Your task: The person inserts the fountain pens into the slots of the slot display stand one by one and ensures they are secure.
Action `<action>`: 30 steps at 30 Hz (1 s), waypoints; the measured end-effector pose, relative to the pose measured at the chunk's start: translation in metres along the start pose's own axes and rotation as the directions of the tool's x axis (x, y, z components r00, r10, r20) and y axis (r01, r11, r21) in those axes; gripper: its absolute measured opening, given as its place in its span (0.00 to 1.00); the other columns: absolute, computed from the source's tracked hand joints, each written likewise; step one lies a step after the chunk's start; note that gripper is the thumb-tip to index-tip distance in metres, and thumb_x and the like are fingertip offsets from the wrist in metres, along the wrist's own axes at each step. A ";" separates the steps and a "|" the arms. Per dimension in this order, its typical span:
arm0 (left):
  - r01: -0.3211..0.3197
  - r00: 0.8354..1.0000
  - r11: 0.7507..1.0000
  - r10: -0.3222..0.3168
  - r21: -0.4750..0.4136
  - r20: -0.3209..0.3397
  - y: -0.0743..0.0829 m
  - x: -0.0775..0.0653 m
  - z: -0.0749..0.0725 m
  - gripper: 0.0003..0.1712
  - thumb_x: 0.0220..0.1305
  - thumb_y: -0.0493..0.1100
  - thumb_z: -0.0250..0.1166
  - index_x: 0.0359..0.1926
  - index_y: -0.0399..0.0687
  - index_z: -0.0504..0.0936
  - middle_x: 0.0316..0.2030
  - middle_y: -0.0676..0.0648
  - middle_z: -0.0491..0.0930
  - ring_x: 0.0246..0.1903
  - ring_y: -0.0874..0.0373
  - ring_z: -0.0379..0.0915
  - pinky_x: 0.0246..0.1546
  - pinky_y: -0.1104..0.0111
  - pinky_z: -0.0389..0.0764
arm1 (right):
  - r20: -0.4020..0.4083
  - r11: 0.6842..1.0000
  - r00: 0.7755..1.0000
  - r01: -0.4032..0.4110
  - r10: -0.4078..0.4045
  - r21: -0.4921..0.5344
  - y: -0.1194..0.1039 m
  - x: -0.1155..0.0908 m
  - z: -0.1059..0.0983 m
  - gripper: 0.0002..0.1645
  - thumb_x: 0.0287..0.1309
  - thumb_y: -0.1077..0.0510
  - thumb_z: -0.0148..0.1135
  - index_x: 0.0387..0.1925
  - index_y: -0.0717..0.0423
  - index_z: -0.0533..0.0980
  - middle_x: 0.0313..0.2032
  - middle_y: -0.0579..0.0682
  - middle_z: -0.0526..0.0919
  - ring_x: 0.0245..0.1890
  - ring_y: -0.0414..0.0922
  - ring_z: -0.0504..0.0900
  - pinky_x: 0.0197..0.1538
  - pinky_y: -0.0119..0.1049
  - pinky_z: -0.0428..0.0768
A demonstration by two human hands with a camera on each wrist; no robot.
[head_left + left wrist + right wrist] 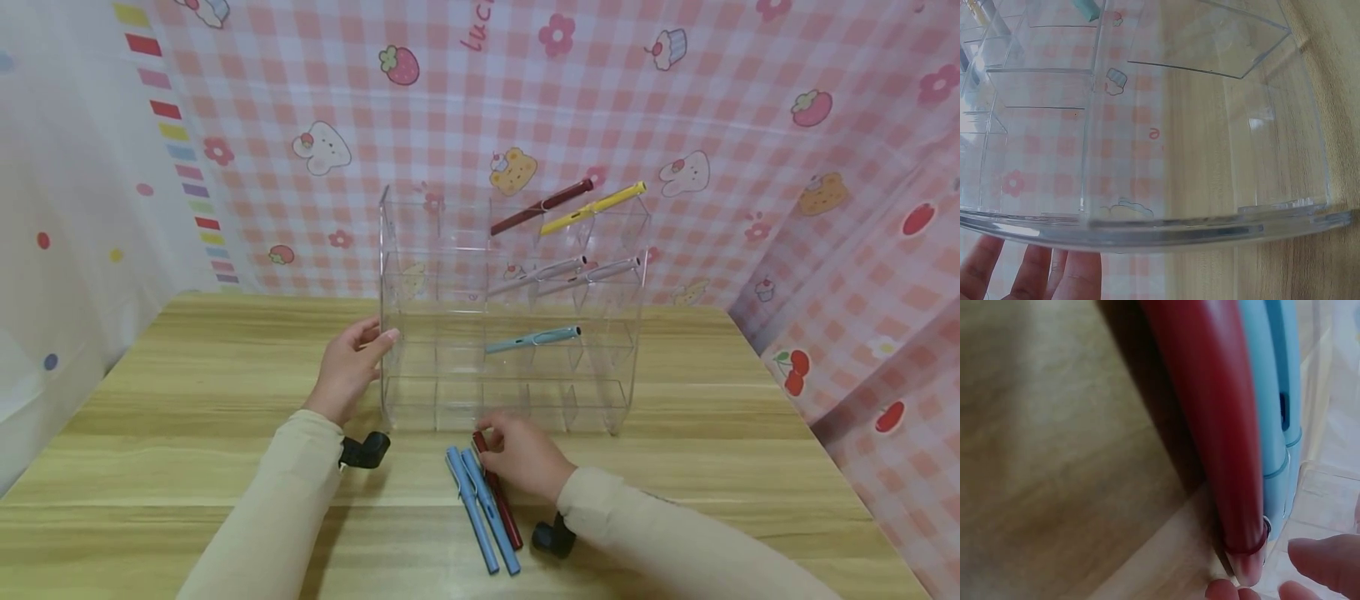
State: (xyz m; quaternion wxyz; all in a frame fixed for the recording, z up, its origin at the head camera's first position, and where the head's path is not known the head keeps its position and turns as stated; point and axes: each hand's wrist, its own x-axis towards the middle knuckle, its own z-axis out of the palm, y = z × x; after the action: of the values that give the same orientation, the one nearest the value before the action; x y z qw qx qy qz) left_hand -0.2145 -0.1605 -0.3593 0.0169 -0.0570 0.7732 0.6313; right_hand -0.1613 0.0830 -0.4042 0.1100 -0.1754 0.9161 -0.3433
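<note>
My left hand (347, 371) touches the left side panel of a clear acrylic pen rack (459, 406). In the left wrist view its fingers (1082, 275) lie against the panel's outer face. My right hand (525, 457) reaches over the top end of a dark red pen (504, 508) lying on the table. Between the thumb (1329, 565) and that pen a gap shows in the right wrist view, while other fingertips are right at its end. Two blue pens lie beside it, one on the left (474, 517) and one in the middle (491, 517).
Slanted in the rack's upper tier are a dark red pen (542, 207) and a yellow pen (592, 208). Two pale silvery pens, left (540, 275) and right (592, 277), sit one tier below. A teal pen (532, 340) rests lower. A checked cloth (420, 125) hangs behind the wooden table (225, 375).
</note>
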 end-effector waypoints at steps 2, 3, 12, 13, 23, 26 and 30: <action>0.001 1.000 1.000 -0.001 -0.002 -0.001 0.001 0.000 0.000 0.35 0.70 0.52 0.57 0.72 0.44 0.60 0.65 0.38 0.64 0.62 0.45 0.65 0.58 0.52 0.73 | 0.000 1.000 1.000 0.002 -0.002 -0.031 -0.001 0.001 0.001 0.21 0.54 0.66 0.66 0.51 0.60 0.77 0.32 0.49 0.79 0.29 0.41 0.75 0.33 0.35 0.76; 0.001 1.000 1.000 -0.001 -0.002 -0.001 0.001 -0.001 0.000 0.35 0.70 0.52 0.57 0.72 0.44 0.60 0.65 0.38 0.64 0.62 0.45 0.65 0.58 0.52 0.73 | 0.002 0.999 1.000 0.001 0.000 -0.048 -0.001 0.001 0.001 0.21 0.54 0.65 0.66 0.52 0.60 0.77 0.30 0.48 0.78 0.28 0.41 0.74 0.32 0.34 0.75; 0.004 1.000 1.000 -0.004 -0.004 0.001 0.001 -0.002 0.000 0.35 0.70 0.51 0.57 0.72 0.44 0.60 0.65 0.38 0.64 0.61 0.44 0.65 0.58 0.52 0.73 | 0.053 0.992 0.998 -0.017 0.024 -0.128 -0.007 0.003 0.002 0.23 0.55 0.65 0.65 0.55 0.61 0.76 0.27 0.46 0.77 0.25 0.39 0.73 0.29 0.31 0.75; 0.003 1.000 1.000 -0.003 -0.003 0.002 0.001 -0.002 0.000 0.35 0.70 0.51 0.57 0.72 0.44 0.60 0.65 0.38 0.64 0.62 0.44 0.65 0.58 0.52 0.73 | 0.059 0.991 0.998 -0.019 0.027 -0.132 -0.008 0.004 0.001 0.23 0.56 0.65 0.65 0.55 0.61 0.76 0.27 0.46 0.78 0.25 0.39 0.74 0.29 0.32 0.75; 0.004 1.000 1.000 -0.004 -0.007 -0.003 0.001 -0.002 0.000 0.35 0.70 0.51 0.57 0.72 0.44 0.60 0.65 0.38 0.64 0.61 0.45 0.65 0.57 0.52 0.73 | 0.086 0.988 0.995 -0.030 0.044 -0.151 -0.008 0.006 0.003 0.24 0.54 0.65 0.66 0.54 0.62 0.76 0.26 0.45 0.77 0.26 0.40 0.73 0.30 0.32 0.74; 0.003 1.000 1.000 -0.003 -0.012 -0.002 0.001 -0.002 0.000 0.34 0.71 0.50 0.57 0.72 0.44 0.60 0.65 0.38 0.64 0.62 0.44 0.65 0.58 0.52 0.73 | 0.085 0.985 0.995 -0.028 0.043 -0.171 -0.007 0.007 0.003 0.24 0.52 0.65 0.67 0.53 0.62 0.77 0.26 0.46 0.76 0.26 0.41 0.72 0.31 0.33 0.73; 0.002 1.000 1.000 -0.002 -0.011 -0.001 0.002 -0.002 0.001 0.35 0.71 0.51 0.57 0.72 0.44 0.59 0.65 0.37 0.64 0.62 0.44 0.64 0.58 0.51 0.72 | 0.085 0.981 0.996 -0.024 0.041 -0.191 -0.005 0.008 0.002 0.23 0.49 0.66 0.67 0.50 0.64 0.77 0.28 0.47 0.77 0.28 0.43 0.71 0.31 0.35 0.72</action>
State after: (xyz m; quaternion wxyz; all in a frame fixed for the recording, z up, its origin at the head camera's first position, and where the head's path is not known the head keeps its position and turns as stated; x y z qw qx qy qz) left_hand -0.2126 -0.1595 -0.3577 0.0170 -0.0580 0.7697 0.6355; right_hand -0.1663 0.0751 -0.4028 0.1388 -0.1853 0.9417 -0.2443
